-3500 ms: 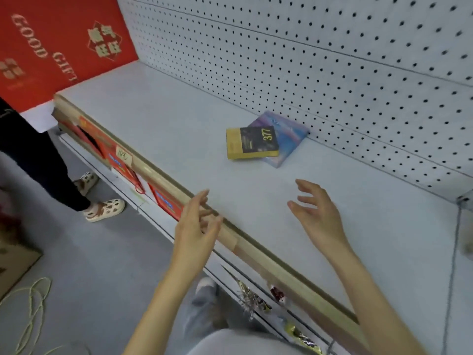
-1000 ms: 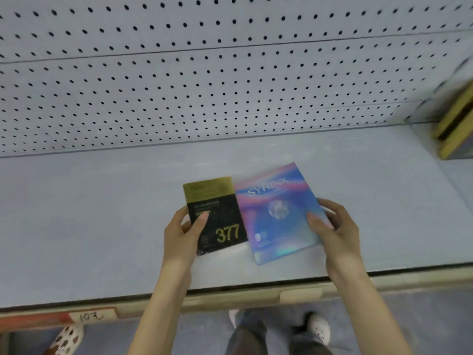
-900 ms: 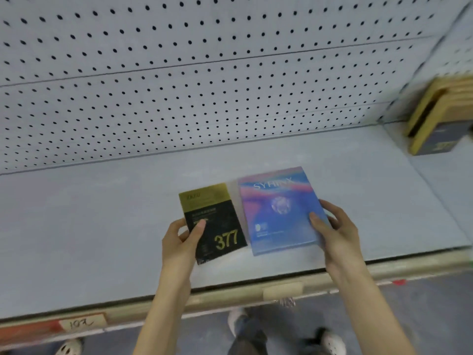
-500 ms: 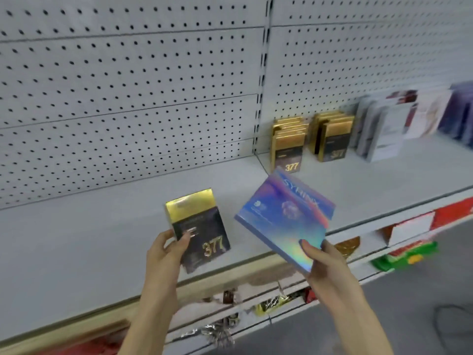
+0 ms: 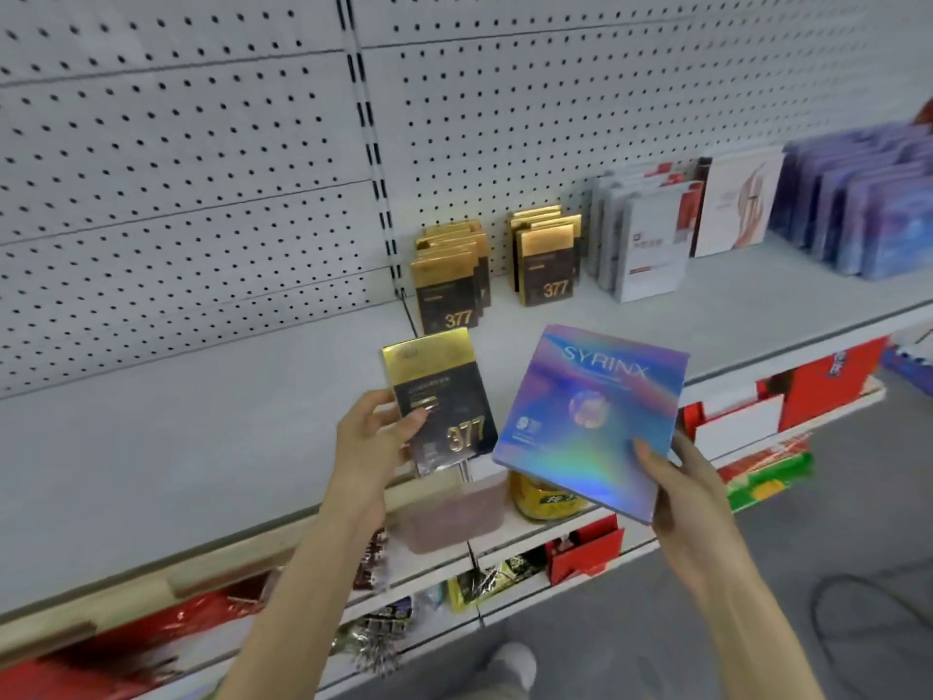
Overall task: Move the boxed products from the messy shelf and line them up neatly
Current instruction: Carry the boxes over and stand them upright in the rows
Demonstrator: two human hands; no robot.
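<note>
The left hand (image 5: 368, 442) grips the gold box (image 5: 444, 396) at its lower left corner, with the thumb laid across the front and the fingers behind. The box rises up and to the right out of the grip, with its "377" face toward the camera. The right hand (image 5: 676, 482) holds the blue box (image 5: 590, 416) at its lower right corner, thumb on the front and fingers behind the edge. That box spreads up and to the left of the hand.

Both boxes are in the air at the centre of the frame, in front of the shelf (image 5: 176, 447) edge. They are just beside each other, and I cannot tell whether their near corners touch.

On the shelf in the upper middle, against the pegboard (image 5: 202, 169), stand two rows of 377 boxes (image 5: 449, 280). To the right of them are white boxes (image 5: 641, 234), and purple boxes (image 5: 868, 204) are at the far right.

Half a second ago the blue box was tipped with its title running down to the right; now it faces the camera more squarely. Both boxes sit higher and further right in the frame, and the standing rows look nearer. Three and a half seconds ago both boxes lay flat on the shelf against the pegboard and both hands were empty.
</note>
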